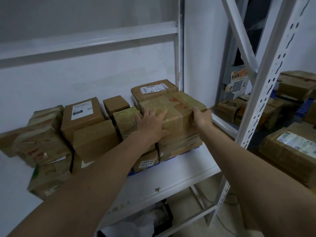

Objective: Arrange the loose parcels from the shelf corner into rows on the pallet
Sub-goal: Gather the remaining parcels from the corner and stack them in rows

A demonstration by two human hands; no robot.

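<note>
While left hand (151,124) lies flat, fingers spread, on the box (172,113), right hand (201,117) grips its right edge. Right fingertips hidden behind that edge; pallet (171,159) below mostly covered.

Both bare hands on a large brown tape-wrapped cardboard parcel (172,106) sitting atop other boxes on the white metal shelf (188,166): left hand (151,122) lies flat on its top near-left edge with fingers spread, right hand (201,116) curls round its near-right corner. Behind it, touching, a flatter brown box with a white barcode label (153,88); to the left a small plain brown cube box (116,103), a brown box with a white-and-green label (82,113), and more taped parcels crowded together. A thin blue pallet edge (145,169) shows under the stack.
</note>
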